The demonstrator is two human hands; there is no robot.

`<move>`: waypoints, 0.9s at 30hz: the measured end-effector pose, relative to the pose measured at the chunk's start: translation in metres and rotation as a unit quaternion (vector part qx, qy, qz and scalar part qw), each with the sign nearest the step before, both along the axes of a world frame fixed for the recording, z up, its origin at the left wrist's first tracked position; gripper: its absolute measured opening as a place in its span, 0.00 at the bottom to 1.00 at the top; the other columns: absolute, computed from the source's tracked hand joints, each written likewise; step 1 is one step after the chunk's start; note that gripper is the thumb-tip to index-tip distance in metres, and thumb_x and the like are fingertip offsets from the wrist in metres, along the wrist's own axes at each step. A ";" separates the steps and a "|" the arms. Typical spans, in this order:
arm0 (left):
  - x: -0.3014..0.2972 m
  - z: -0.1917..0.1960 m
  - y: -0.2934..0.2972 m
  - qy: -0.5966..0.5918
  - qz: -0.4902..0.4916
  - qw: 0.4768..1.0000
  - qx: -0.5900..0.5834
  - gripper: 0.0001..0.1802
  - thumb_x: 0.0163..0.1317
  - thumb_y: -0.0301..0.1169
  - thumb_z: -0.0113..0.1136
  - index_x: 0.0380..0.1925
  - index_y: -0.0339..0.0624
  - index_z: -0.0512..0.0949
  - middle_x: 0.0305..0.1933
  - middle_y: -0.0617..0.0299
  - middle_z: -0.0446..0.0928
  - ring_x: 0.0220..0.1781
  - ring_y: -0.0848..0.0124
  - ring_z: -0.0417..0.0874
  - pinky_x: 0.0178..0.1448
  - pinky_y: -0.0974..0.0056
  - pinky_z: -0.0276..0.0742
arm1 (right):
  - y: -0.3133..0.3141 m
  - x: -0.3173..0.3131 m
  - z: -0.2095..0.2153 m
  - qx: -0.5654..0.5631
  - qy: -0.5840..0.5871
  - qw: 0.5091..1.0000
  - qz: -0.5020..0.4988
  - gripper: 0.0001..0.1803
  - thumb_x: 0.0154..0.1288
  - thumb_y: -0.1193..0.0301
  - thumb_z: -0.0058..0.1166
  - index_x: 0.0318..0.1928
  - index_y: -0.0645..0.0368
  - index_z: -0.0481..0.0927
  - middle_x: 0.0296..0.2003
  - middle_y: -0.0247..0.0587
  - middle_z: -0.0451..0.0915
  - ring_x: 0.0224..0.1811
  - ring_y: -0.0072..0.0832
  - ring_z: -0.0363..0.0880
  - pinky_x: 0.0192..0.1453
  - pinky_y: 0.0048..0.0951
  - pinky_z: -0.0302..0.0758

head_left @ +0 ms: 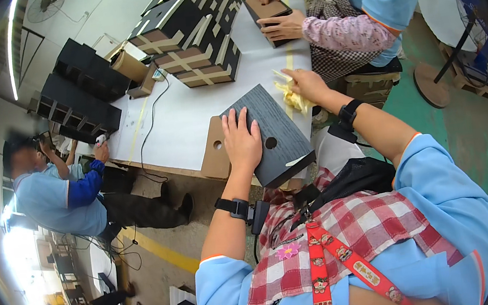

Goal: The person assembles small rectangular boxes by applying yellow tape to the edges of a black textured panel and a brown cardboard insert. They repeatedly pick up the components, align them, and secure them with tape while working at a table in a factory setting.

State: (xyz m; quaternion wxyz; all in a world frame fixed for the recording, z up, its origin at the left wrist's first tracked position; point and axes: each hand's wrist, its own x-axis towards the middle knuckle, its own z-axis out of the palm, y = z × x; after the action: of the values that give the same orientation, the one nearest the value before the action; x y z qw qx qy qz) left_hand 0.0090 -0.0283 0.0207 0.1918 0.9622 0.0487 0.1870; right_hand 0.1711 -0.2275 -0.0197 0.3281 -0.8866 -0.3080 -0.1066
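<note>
A dark wood-grain box [275, 134] with a round hole in its face lies at the near edge of the white-covered table. My left hand [241, 141] rests flat on it, fingers spread. Under its left side sticks out a brown board [215, 150] with a small hole. To the right of the box, my right hand [307, 84] pinches at a tangled bunch of pale yellow strips [292, 97], which look like tape; the fingertips are partly hidden. A small whitish strip [296, 160] sits on the box's near edge.
Stacked black boxes with beige strips [192, 38] fill the table's far side. Across from me, a co-worker's hands [280, 25] hold a brown-topped box [267, 10]. A cable [152, 115] crosses the white tabletop [183, 120]. Black units [76, 81] and a standing person [62, 194] are left.
</note>
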 end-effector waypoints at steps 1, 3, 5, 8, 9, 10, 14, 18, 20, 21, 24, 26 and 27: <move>0.000 -0.001 0.001 -0.004 -0.001 1.000 0.000 0.23 0.65 0.38 0.46 0.58 0.43 0.67 0.66 0.46 0.58 0.69 0.46 0.52 0.70 0.51 0.52 | 0.000 0.001 0.001 0.000 -0.034 0.999 -0.008 0.27 0.51 0.70 0.58 0.55 0.51 0.73 0.35 0.48 0.77 0.39 0.45 0.77 0.45 0.41 0.73; 0.005 -0.006 0.000 -0.016 0.004 1.000 0.020 0.24 0.62 0.40 0.49 0.58 0.46 0.67 0.66 0.50 0.59 0.70 0.49 0.54 0.65 0.48 0.61 | -0.008 0.010 0.005 0.006 -0.114 0.993 -0.008 0.24 0.51 0.70 0.58 0.53 0.52 0.74 0.37 0.50 0.77 0.40 0.46 0.77 0.47 0.41 0.72; 0.002 -0.008 0.002 -0.016 0.014 1.000 0.015 0.24 0.62 0.40 0.49 0.58 0.46 0.67 0.66 0.50 0.60 0.70 0.49 0.54 0.65 0.48 0.60 | -0.009 -0.009 0.042 -0.001 -0.118 0.993 0.003 0.14 0.54 0.71 0.56 0.44 0.56 0.78 0.38 0.47 0.78 0.40 0.43 0.78 0.46 0.39 0.73; -0.003 -0.009 0.006 -0.015 0.028 0.999 0.014 0.24 0.62 0.40 0.49 0.58 0.46 0.67 0.66 0.51 0.59 0.70 0.49 0.53 0.65 0.48 0.60 | -0.012 -0.078 0.096 0.068 0.075 0.985 0.138 0.11 0.53 0.72 0.59 0.39 0.58 0.79 0.33 0.41 0.79 0.35 0.35 0.79 0.40 0.32 0.74; -0.002 -0.009 0.005 -0.018 0.025 0.999 0.014 0.24 0.62 0.40 0.48 0.58 0.46 0.67 0.66 0.51 0.59 0.70 0.49 0.53 0.65 0.48 0.60 | -0.014 -0.105 0.103 0.091 0.170 0.963 0.190 0.11 0.52 0.72 0.61 0.38 0.58 0.79 0.31 0.39 0.79 0.33 0.32 0.79 0.38 0.29 0.74; -0.001 -0.009 0.002 -0.021 0.018 0.999 0.016 0.24 0.62 0.40 0.48 0.58 0.46 0.67 0.67 0.51 0.59 0.70 0.49 0.53 0.65 0.48 0.60 | -0.015 -0.125 0.097 0.126 0.077 0.948 0.281 0.09 0.51 0.73 0.63 0.34 0.59 0.78 0.27 0.36 0.78 0.30 0.26 0.78 0.35 0.26 0.73; 0.001 -0.006 0.001 -0.014 0.014 1.000 0.018 0.24 0.63 0.40 0.48 0.58 0.46 0.67 0.66 0.50 0.60 0.70 0.49 0.54 0.66 0.49 0.60 | -0.009 -0.161 0.079 0.024 0.004 0.926 0.376 0.16 0.45 0.75 0.62 0.37 0.55 0.74 0.34 0.35 0.77 0.39 0.36 0.76 0.42 0.36 0.73; 0.006 -0.008 0.004 -0.027 -0.007 1.000 0.007 0.24 0.62 0.37 0.49 0.58 0.42 0.67 0.65 0.45 0.59 0.68 0.44 0.54 0.69 0.49 0.53 | -0.002 -0.152 0.059 0.016 -0.082 0.923 0.376 0.11 0.48 0.73 0.57 0.35 0.54 0.73 0.32 0.37 0.76 0.37 0.37 0.74 0.40 0.36 0.73; 0.003 -0.008 0.005 -0.015 -0.011 1.000 0.006 0.24 0.62 0.36 0.49 0.59 0.42 0.67 0.66 0.45 0.59 0.69 0.44 0.53 0.69 0.49 0.52 | 0.002 -0.150 0.052 0.010 -0.092 0.916 0.391 0.10 0.50 0.74 0.56 0.34 0.55 0.72 0.31 0.38 0.75 0.37 0.37 0.74 0.40 0.37 0.73; 0.002 -0.007 0.006 -0.009 -0.009 1.000 0.005 0.24 0.63 0.36 0.49 0.59 0.42 0.66 0.66 0.45 0.59 0.69 0.44 0.53 0.69 0.49 0.52 | 0.001 -0.150 0.054 0.000 -0.090 0.918 0.387 0.10 0.50 0.74 0.56 0.35 0.55 0.72 0.31 0.38 0.75 0.37 0.37 0.74 0.40 0.37 0.73; -0.001 -0.007 0.006 -0.013 -0.013 1.000 0.002 0.24 0.63 0.36 0.48 0.59 0.42 0.67 0.66 0.45 0.58 0.69 0.45 0.52 0.70 0.49 0.52 | 0.005 -0.150 0.058 -0.021 -0.072 0.916 0.395 0.11 0.50 0.74 0.57 0.36 0.55 0.72 0.32 0.38 0.75 0.38 0.37 0.74 0.41 0.37 0.73; 0.002 -0.007 0.005 -0.012 -0.009 1.000 0.009 0.24 0.64 0.38 0.48 0.59 0.43 0.67 0.66 0.46 0.58 0.70 0.46 0.52 0.69 0.50 0.53 | 0.004 -0.148 0.059 -0.023 -0.060 0.914 0.400 0.12 0.50 0.74 0.57 0.37 0.55 0.73 0.33 0.38 0.75 0.38 0.37 0.74 0.41 0.37 0.73; 0.002 -0.007 0.004 -0.012 -0.008 1.000 0.010 0.24 0.64 0.38 0.47 0.59 0.43 0.67 0.66 0.46 0.58 0.70 0.46 0.52 0.69 0.50 0.53 | 0.003 -0.148 0.062 -0.029 -0.057 0.915 0.398 0.12 0.49 0.73 0.57 0.37 0.54 0.73 0.33 0.37 0.76 0.39 0.37 0.74 0.41 0.36 0.73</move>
State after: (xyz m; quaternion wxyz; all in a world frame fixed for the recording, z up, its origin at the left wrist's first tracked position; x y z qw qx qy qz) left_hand 0.0110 -0.0244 0.0135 0.1843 0.9621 0.0371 0.1973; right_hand 0.0226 -0.2244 0.0419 0.2995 -0.6919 -0.6568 -0.0087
